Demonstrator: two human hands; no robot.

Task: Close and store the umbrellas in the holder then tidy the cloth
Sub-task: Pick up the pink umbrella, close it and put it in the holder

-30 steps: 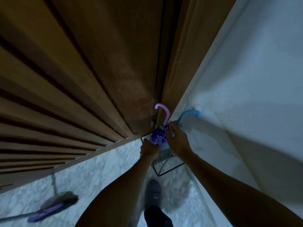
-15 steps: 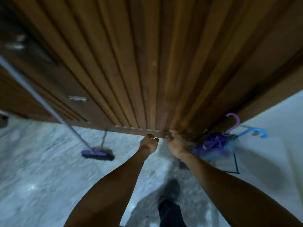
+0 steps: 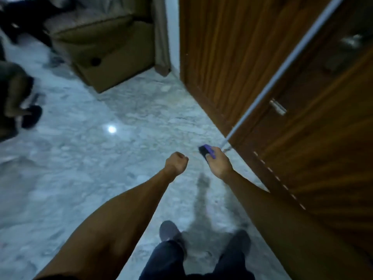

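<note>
Neither the umbrellas, their holder nor a cloth appears in this view. My left hand (image 3: pixel 176 163) is curled into a fist over the marble floor and holds nothing. My right hand (image 3: pixel 219 164) hangs a little to its right with its back toward me and the fingers bent loosely downward. It overlaps the purple and black broom head (image 3: pixel 204 150) on the floor behind it and does not appear to grip it.
The broom's grey handle (image 3: pixel 282 63) leans up against the wooden door (image 3: pixel 232 57) on the right. A brown sofa (image 3: pixel 105 47) stands at the back left. Another person's leg and dark slipper (image 3: pixel 30 116) are at the left edge. My feet (image 3: pixel 169 231) stand on the marble floor (image 3: pixel 90 158).
The view has swung left, away from the corner with the umbrellas and holder. Both hands have come off the umbrellas and pulled back over the floor.
</note>
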